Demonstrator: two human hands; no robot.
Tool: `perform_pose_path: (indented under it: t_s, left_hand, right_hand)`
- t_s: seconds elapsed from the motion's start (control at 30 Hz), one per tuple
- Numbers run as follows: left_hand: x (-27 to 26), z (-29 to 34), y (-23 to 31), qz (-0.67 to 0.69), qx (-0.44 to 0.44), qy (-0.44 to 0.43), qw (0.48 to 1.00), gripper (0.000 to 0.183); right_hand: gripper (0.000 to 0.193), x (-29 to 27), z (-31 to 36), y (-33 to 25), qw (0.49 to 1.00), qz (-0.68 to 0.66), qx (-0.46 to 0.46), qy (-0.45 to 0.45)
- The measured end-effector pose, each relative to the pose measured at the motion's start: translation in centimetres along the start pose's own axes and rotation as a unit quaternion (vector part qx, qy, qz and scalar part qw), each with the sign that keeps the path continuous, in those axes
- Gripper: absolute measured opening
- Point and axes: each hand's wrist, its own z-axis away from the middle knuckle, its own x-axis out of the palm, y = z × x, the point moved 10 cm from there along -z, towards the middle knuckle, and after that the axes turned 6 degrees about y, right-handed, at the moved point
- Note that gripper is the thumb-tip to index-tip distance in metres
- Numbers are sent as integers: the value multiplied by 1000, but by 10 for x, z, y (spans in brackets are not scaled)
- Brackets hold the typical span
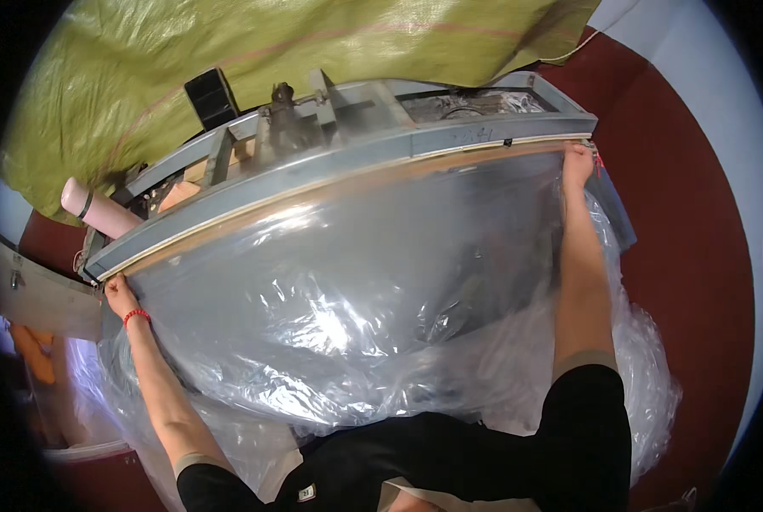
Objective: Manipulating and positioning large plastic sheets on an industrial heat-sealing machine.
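A wide sheet of clear plastic film (356, 256) lies stretched in front of me, with its far edge along a long grey metal bar (313, 166). My left hand (121, 294), with a red bead bracelet on the wrist, is closed on the film's corner at the bar's left end. At the bar's right end, my right hand (578, 166) pinches the other corner. Both arms are spread wide. Loose, crumpled folds of the film hang toward my body and past my right arm. The fingertips are partly hidden against the bar.
Behind the bar is a metal frame with a tray (560, 101) at its right. A pink cylinder (100, 209) leans at the left, and a black phone-like object (211, 98) stands at the back. Yellow-green woven sheeting (313, 43) hangs behind; a metal panel (40, 294) is at left.
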Motion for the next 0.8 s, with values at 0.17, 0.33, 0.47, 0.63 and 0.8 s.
perform_pose_path:
  t_s: [0.17,0.33,0.47,0.63,0.8]
  left_hand:
    - [-3,7,9,55,-60,10,997,31]
    - [2,18,19,127,-83,-32,988,17]
    - [-1,30,54,83,-46,-221,971,5]
    - [-37,96,152,81,31,-276,957,6]
    - [-67,156,241,177,24,-313,933,6]
  right_hand:
    - [15,3,-3,13,975,-165,142,-35]
    - [26,16,10,10,955,-192,182,-136]
    - [33,-15,18,-83,964,-93,-29,-249]
    - [25,-94,-13,-42,991,-28,8,-127]
    - [29,-138,-17,-132,974,97,-200,41]
